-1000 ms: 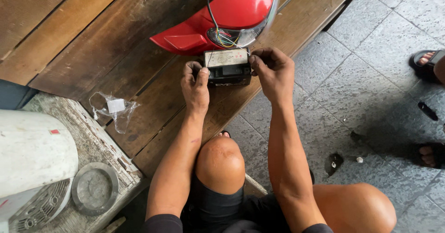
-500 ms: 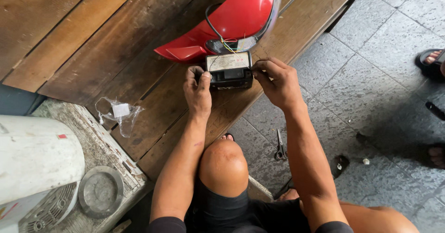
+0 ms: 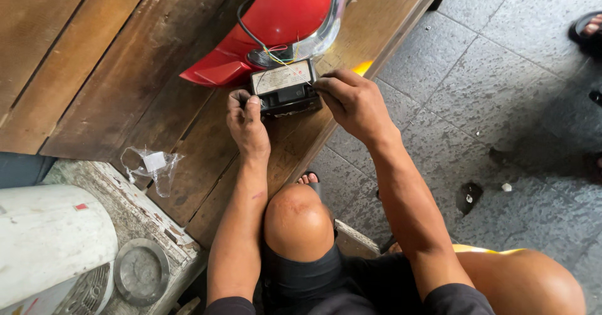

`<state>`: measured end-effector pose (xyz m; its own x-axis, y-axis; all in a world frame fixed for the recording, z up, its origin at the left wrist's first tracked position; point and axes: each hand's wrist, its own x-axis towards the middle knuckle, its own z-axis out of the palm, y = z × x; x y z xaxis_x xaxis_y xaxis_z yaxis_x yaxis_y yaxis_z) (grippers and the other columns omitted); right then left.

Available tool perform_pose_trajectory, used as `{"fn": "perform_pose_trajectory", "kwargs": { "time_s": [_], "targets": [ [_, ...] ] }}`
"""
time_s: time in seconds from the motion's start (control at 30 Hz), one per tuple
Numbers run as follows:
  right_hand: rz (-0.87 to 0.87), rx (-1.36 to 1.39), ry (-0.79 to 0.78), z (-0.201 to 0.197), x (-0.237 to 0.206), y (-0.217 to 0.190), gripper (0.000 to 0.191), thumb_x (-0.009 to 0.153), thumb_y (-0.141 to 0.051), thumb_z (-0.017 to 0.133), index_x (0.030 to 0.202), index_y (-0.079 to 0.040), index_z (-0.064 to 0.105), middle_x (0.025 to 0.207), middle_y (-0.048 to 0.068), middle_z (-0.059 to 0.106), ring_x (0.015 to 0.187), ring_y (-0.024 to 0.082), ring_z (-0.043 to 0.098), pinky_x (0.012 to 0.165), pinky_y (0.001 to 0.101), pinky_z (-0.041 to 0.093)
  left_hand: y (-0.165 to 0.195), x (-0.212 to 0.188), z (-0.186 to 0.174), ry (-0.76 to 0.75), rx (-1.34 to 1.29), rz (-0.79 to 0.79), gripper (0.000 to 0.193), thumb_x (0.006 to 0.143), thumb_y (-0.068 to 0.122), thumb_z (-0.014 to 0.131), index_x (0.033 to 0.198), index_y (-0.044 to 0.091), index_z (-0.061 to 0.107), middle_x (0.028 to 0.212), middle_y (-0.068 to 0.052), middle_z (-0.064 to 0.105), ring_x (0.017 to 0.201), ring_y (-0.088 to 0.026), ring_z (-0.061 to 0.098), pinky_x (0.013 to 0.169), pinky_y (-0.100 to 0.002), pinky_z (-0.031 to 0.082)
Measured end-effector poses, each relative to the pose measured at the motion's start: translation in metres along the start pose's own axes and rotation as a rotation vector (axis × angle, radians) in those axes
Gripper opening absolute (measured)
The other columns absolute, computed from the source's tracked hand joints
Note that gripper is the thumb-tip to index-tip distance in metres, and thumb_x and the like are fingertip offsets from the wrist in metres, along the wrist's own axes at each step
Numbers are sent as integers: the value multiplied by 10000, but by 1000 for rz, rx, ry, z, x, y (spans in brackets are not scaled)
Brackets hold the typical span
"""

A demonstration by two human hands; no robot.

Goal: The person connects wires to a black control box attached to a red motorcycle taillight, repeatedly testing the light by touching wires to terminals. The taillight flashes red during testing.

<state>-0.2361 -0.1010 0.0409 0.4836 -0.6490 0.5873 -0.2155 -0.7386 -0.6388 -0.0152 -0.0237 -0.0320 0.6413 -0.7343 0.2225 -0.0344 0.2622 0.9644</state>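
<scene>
A small black box-shaped battery [image 3: 283, 88] with a pale label on top rests on the wooden platform [image 3: 113, 58], right below a red vehicle body panel [image 3: 276, 20] with a clear lens. Thin coloured wires run from the panel onto the battery's top. My left hand [image 3: 246, 122] grips the battery's left end. My right hand [image 3: 352, 102] pinches at the battery's upper right corner, where the wires meet it. My bare knees are below the hands.
A crumpled clear plastic bag [image 3: 152, 166] with a white piece lies on the wood at left. A white appliance [image 3: 50, 243] and a round metal lid [image 3: 141, 271] sit at lower left. Another person's sandalled foot [image 3: 586, 30] stands on the grey tiled floor at right.
The view has shifted a little. Both hands have stayed on the battery, with the right fingers working at its right corner.
</scene>
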Motion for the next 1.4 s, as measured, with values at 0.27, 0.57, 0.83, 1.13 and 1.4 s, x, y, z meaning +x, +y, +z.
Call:
{"fn": "perform_pose_trajectory", "kwargs": {
  "time_s": [0.27,0.57,0.83,1.13,1.4],
  "targets": [
    [-2,-2,26,-4,-9,3,156,946,-33,730,1100,-42,704,1028,119,681,914,334,701,782,395,575,-9,-5,3,-27,-111,5,143,974,179,648,977,97,531,880,51,457,822,-59,408,752,-235,352],
    [42,5,76,1,-21,8,185,955,-25,716,1136,-55,688,1045,121,669,923,338,692,783,403,572,-13,-9,6,-24,-37,32,161,969,209,639,957,91,531,879,43,443,837,-76,395,782,-264,348],
    [66,29,117,3,-27,12,169,963,-35,716,1127,-68,689,1044,102,673,915,317,699,778,392,579,-16,-11,9,-17,-32,45,148,956,196,635,959,85,537,891,34,463,859,-84,411,812,-268,362],
    [90,56,155,3,-34,17,200,947,-45,725,1141,-63,684,1063,102,671,929,319,704,774,387,582,-18,-12,12,-37,-89,21,151,954,194,626,982,79,532,934,2,497,911,-108,447,890,-280,394],
    [93,97,144,0,-39,20,207,956,-46,717,1158,-70,679,1073,105,659,941,325,700,783,391,579,-18,-16,15,-39,-68,22,155,949,200,613,987,78,525,944,-9,505,928,-117,451,900,-284,398]
  ]
}}
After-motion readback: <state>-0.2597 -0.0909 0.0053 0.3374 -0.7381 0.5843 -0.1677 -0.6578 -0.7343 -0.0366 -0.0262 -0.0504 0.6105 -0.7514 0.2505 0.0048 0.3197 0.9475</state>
